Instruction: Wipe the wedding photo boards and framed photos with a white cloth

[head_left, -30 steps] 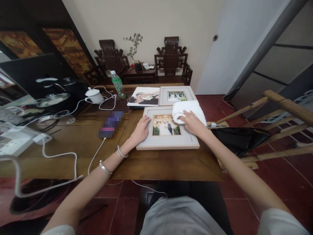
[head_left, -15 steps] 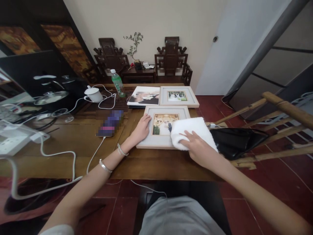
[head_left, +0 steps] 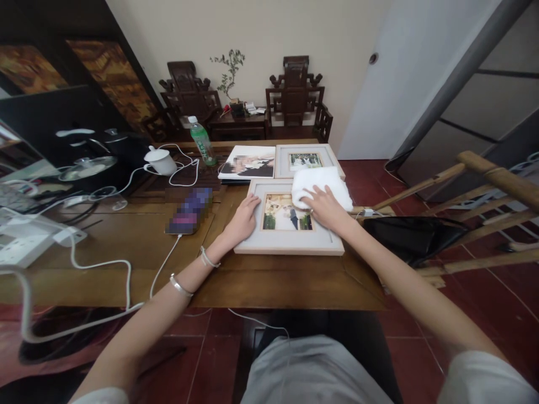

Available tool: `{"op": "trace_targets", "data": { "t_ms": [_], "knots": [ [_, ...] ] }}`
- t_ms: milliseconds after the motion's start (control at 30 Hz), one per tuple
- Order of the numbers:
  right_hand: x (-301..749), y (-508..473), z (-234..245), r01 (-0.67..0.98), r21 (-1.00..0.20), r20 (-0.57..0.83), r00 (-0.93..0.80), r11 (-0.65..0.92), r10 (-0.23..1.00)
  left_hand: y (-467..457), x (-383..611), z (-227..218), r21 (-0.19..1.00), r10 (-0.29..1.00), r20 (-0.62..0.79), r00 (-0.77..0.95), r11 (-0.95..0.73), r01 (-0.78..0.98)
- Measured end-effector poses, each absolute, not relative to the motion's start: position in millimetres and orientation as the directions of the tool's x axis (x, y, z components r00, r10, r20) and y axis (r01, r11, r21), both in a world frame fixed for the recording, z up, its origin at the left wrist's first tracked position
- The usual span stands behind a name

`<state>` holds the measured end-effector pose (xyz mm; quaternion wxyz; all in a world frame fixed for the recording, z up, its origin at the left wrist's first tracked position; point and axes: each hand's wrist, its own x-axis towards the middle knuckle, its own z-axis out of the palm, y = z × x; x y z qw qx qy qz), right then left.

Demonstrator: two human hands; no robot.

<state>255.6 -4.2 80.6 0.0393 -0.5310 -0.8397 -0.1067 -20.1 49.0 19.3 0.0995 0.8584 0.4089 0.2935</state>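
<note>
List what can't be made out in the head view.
Head view, all:
Near frame, upper right corner: covered by the white cloth.
Right hand, palm: hidden by its own back.
Phone, screen details: pixelated.
Power strip, left end: cut off by the picture's edge.

Pale wall (head_left: 269, 31), red tiled floor (head_left: 412, 365)

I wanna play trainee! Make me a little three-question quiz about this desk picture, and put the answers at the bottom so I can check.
1. True or false: the left hand touches the nearer picture frame.
2. Fill in the blank: the right hand is on a white ____.
3. Which one stands left of the green bottle in the picture?
A. potted plant
B. lidded white cup
C. white door

Key:
1. True
2. cloth
3. B
</note>
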Motion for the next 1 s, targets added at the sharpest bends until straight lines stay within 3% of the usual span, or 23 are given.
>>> {"op": "trace_targets", "data": {
  "t_ms": [167,367,567,767,1000],
  "knots": [
    [245.0,-82.5,92.7,0.847,0.136,0.020,-0.520,0.513,0.854,48.7,-17.9,15.4,0.429,0.757,0.445,0.479,-0.650,0.628],
    [229.8,-137.4,100.0,0.826,0.052,0.042,-0.563,0.561,0.825,47.3,-16.9,16.7,0.407,0.763,0.444,0.470,-0.639,0.653],
    [233.7,-75.9,84.9,0.879,0.051,0.068,-0.476,0.474,0.877,45.6,-19.5,21.6,0.400,0.758,0.416,0.502,-0.649,0.648],
    [254.9,9.9,85.9,0.925,0.056,0.197,-0.380,0.376,0.904,46.1,-21.0,21.8,0.395,0.766,0.402,0.501,-0.639,0.661],
    [246.5,-1.1,83.4,0.897,0.158,0.101,-0.430,0.412,0.897,47.0,-20.8,21.3,0.412,0.766,0.418,0.489,-0.639,0.649]
  ]
}}
